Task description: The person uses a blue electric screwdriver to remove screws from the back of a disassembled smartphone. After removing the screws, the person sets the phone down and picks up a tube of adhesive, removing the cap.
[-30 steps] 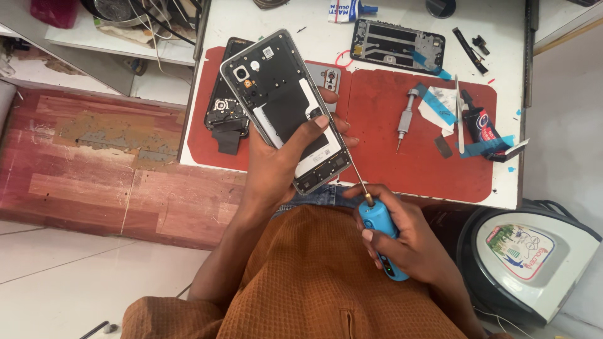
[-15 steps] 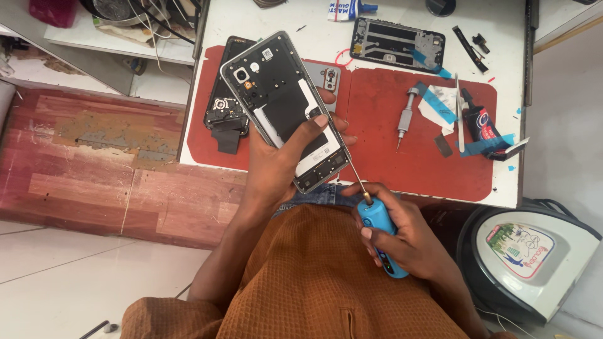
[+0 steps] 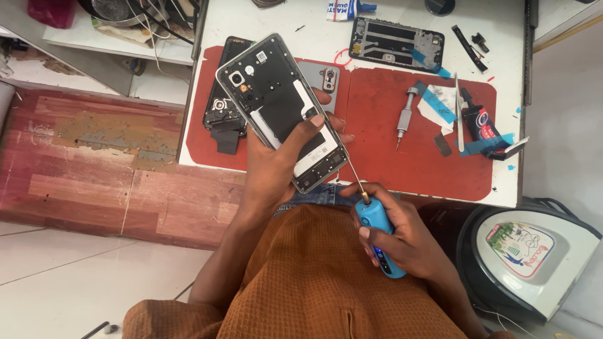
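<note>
My left hand point(image 3: 279, 166) grips an opened smartphone point(image 3: 276, 103) with its back cover off, tilted above the red mat point(image 3: 414, 169). The phone's dark inner boards and camera module face up. My right hand point(image 3: 402, 235) holds a blue electric screwdriver point(image 3: 377, 235) near my lap. Its thin shaft point(image 3: 352, 171) reaches up to the phone's lower right edge.
On the mat lie a silver screwdriver point(image 3: 404, 116), a black glue tube point(image 3: 482, 125), tweezers point(image 3: 458, 116) and blue tape bits. Another phone frame point(image 3: 396, 43) rests on the white table, a dark phone part point(image 3: 221, 113) at the mat's left. A grey appliance point(image 3: 531, 254) stands at lower right.
The phone has tipped slightly and the screwdriver shaft has shifted a little along its lower right edge. Both hands keep their grips.
</note>
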The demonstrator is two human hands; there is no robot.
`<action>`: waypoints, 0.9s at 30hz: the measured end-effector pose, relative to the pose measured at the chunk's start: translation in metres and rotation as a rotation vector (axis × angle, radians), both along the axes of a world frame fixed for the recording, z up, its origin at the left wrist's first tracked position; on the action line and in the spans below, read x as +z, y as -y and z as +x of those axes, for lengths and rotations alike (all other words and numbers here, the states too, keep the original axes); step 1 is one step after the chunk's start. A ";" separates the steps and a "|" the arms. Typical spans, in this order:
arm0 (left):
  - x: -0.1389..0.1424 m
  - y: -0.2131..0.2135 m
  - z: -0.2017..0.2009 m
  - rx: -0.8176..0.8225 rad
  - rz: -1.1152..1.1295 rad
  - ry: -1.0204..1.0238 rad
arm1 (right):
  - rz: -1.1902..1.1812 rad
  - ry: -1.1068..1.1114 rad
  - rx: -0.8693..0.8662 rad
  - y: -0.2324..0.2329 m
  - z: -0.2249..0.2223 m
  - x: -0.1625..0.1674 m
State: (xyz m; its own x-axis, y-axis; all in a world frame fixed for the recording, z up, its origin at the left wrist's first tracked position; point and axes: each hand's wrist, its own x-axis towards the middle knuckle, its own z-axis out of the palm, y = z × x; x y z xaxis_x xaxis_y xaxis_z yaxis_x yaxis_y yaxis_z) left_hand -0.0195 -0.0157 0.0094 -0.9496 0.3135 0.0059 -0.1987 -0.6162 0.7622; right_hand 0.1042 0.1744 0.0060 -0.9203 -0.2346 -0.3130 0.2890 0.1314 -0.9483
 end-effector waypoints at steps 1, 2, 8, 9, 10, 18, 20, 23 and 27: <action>0.000 -0.001 0.001 0.002 0.005 0.000 | -0.001 0.004 -0.008 0.000 0.000 0.000; 0.000 -0.002 0.001 0.005 0.009 -0.002 | -0.002 0.007 -0.015 0.001 0.000 0.000; -0.002 -0.004 0.003 -0.024 0.007 -0.034 | -0.033 -0.022 -0.022 0.002 -0.001 -0.001; -0.002 -0.005 0.003 -0.026 0.016 -0.037 | -0.046 -0.035 -0.020 0.002 -0.001 -0.002; -0.003 -0.005 0.003 -0.028 0.024 -0.041 | -0.053 -0.032 -0.025 0.002 -0.001 -0.002; -0.006 -0.009 0.005 -0.009 0.065 -0.046 | -0.101 -0.054 -0.067 0.003 0.000 -0.004; -0.006 -0.008 0.005 -0.013 0.067 -0.024 | -0.078 -0.050 -0.055 0.003 0.000 -0.003; -0.008 -0.008 0.006 -0.010 0.068 -0.009 | -0.091 -0.066 -0.044 0.004 -0.002 0.000; -0.011 -0.011 0.010 -0.027 0.018 -0.028 | -0.060 -0.061 -0.048 0.008 -0.004 0.001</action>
State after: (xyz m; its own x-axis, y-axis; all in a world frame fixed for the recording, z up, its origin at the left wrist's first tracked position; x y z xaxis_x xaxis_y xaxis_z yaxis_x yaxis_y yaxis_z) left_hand -0.0098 -0.0049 -0.0019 -0.9400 0.3389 0.0387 -0.1941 -0.6247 0.7564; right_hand 0.1005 0.1668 0.0067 -0.9478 -0.2066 -0.2431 0.2353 0.0618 -0.9700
